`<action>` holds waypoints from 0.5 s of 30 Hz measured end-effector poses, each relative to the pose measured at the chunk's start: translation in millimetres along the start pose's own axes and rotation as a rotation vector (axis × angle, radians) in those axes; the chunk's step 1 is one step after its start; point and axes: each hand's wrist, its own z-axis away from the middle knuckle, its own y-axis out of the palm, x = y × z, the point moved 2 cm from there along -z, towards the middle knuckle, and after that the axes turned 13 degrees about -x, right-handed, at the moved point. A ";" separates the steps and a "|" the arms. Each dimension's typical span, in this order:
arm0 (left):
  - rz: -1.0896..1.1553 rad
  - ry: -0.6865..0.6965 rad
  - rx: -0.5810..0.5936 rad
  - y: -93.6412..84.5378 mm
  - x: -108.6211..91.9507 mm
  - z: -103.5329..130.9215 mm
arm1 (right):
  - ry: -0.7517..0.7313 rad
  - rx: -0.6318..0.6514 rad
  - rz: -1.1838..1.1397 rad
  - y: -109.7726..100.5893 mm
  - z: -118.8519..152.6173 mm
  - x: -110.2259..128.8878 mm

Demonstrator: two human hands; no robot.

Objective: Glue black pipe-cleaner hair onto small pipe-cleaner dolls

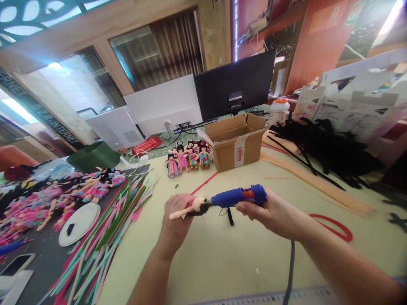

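Observation:
My right hand (265, 212) is wrapped round a blue glue gun (230, 197), held level with its nozzle pointing left. A grey cord hangs down from that hand. My left hand (177, 220) grips a small pipe-cleaner doll (197, 205) with beige fuzzy limbs and a dark, black-haired part. The glue gun's nozzle meets the doll's dark part, or lies just in front of it; I cannot tell which. Behind my fingers the rest of the doll is hidden. Just under the gun, a short black fuzzy piece (230, 216) lies on the table.
An open cardboard box (237, 146) stands at the back beside several dolls (187, 159). Many coloured pipe cleaners (111, 228) lie left, near a white round lid (79, 224). Black pipe cleaners (327, 144) are heaped right, and a red loop (337, 228) lies nearer. A ruler (270, 298) lines the front edge.

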 end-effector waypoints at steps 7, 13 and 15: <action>0.041 -0.011 0.008 -1.2 -3.2 -0.7 | -0.008 -0.023 -0.001 -1.0 -0.1 0.5; 0.058 -0.020 0.007 -2.6 -5.5 -1.5 | -0.005 -0.036 0.005 -1.5 -0.9 3.2; 0.080 -0.018 0.000 -2.9 -5.6 -1.8 | -0.008 -0.035 0.001 -1.6 -0.8 4.1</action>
